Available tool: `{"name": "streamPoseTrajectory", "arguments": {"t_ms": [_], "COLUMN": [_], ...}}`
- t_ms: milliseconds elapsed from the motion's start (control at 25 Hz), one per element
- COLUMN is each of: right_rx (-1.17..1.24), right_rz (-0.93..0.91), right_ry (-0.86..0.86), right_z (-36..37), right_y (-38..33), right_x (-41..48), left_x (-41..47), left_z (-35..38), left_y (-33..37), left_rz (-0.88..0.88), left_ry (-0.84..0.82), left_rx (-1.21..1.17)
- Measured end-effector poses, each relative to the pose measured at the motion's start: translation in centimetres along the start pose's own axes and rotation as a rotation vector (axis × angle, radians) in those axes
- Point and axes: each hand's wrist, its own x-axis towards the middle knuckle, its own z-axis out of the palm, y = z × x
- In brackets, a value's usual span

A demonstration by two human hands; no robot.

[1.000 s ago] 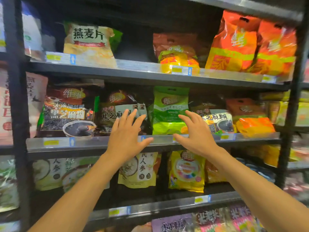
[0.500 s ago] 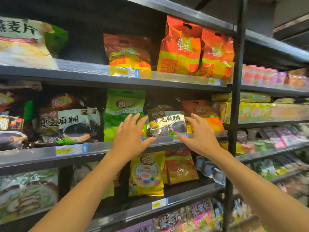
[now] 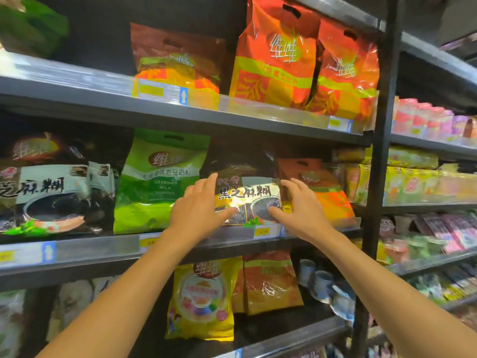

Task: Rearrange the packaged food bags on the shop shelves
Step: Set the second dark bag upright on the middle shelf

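A dark black-sesame paste bag point(image 3: 247, 195) stands on the middle shelf point(image 3: 90, 248), between a green soy-milk powder bag point(image 3: 157, 182) and an orange bag point(image 3: 333, 202). My left hand point(image 3: 198, 208) lies at the dark bag's left edge, fingers straight and thumb touching its front. At the bag's right edge is my right hand point(image 3: 296, 210), fingers nearly straight, thumb on the printed bowl. The bag's upper part is in shadow under the shelf above.
Tall orange bags point(image 3: 276, 55) and a lower red-yellow bag point(image 3: 178, 65) stand on the upper shelf. A larger dark sesame bag point(image 3: 51, 192) fills the middle shelf's left. A yellow bag point(image 3: 204, 298) hangs below. A black upright post point(image 3: 379, 151) borders the bay on the right.
The view has swung right and closer. Both hands have moved up from the shelf edge and now touch the two sides of the dark sesame bag.
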Motion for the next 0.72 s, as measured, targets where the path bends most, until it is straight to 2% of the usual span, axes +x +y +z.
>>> {"name": "streamPoseTrajectory", "arguments": {"t_ms": [160,280,440,720], "right_rx": [0.076,0.104,0.208,0.593], "right_rz": [0.041,0.093,0.137,0.165], "right_ry": [-0.069,-0.153,-0.248,-0.213], "right_z": [2.4,3.8,5.1,6.5], "right_y": [1.7,2.5,3.4,4.2], "right_x": [3.5,5.4,6.7,8.7], "left_x": [2.3,3.2,3.6,3.9], "left_z": [1.6,2.8,2.9,2.1], "left_y": [-0.2,-0.2,0.2,1.5], "left_rz": [-0.222,-0.263,-0.309,-0.389], "left_ry": [-0.136,-0.231,-0.281,-0.251], "left_rx": [-0.017,-0.020,-0.102,-0.304]}}
